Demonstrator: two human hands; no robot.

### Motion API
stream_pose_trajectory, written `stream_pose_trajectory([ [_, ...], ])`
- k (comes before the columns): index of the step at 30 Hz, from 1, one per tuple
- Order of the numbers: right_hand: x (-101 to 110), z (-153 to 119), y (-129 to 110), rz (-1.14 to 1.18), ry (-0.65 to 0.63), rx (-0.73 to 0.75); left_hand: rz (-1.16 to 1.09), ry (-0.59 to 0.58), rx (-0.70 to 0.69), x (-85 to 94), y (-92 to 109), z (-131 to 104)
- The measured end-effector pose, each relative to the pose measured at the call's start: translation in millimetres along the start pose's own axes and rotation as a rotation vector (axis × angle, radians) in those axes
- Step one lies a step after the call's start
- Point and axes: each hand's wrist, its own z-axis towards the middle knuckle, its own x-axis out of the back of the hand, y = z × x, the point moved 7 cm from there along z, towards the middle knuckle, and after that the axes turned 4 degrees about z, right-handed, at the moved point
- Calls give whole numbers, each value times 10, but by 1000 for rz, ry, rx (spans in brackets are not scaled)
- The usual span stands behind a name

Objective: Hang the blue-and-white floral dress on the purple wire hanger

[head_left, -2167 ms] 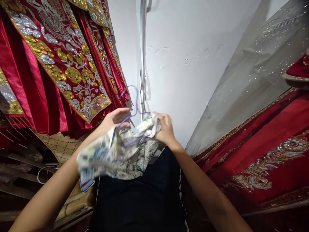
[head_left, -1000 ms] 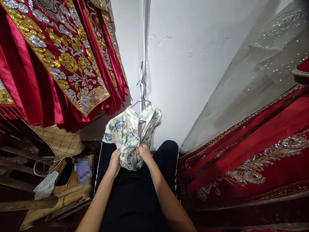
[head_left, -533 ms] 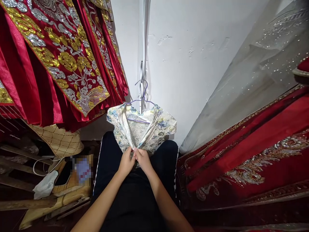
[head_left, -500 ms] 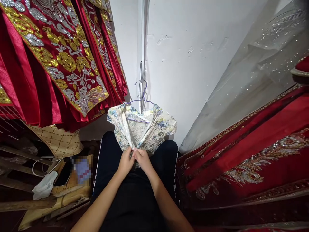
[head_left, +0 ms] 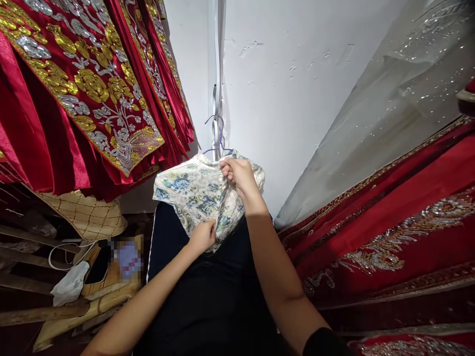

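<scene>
A short-sleeved floral shirt (head_left: 189,190), white with blue and yellow flowers, hangs on a thin purple hanger (head_left: 221,141) above my lap. My right hand (head_left: 240,174) is up at the neckline, its fingers closed on the shirt's front edge near the collar. Lower down, my left hand (head_left: 203,236) pinches the front edge near the hem. Between the two hands the front edges lie together, covering the inside of the shirt. The hanger's arms are mostly hidden in the cloth.
Red garments with gold and silver embroidery (head_left: 107,89) hang at the left. At the right are a sheer sparkly fabric (head_left: 356,118) and a red beaded garment (head_left: 419,198). A bamboo chair (head_left: 107,296) holding a dark phone (head_left: 97,267) stands at lower left, before a white wall (head_left: 282,113).
My right hand has risen from the lower front to the neckline. The open V of the shirt has been drawn closed, and my left hand stays low on the front edge.
</scene>
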Motion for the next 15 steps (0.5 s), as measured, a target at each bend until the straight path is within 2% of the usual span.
stream_pose_trajectory([
  [2, -72, -53, -30, 9, -23, 30, -15, -10, -18, 148, 21, 94],
  [4, -122, -145, -28, 14, -61, 54, -93, 60, -86, 466, 169, 209],
  [7, -168, -244, -86, -26, -107, 95, -312, 353, -272, 1218, 546, 377],
  [9, -202, -257, -161, -78, -141, 125, -307, 525, -351, 1656, 775, 471],
  [12, -199, -228, -176, -171, -140, 185, -157, 551, -454, 1954, 1063, 595],
  [15, -74, -239, 115, -325, -25, 206, -125, 622, -458, 2106, 1102, 600],
])
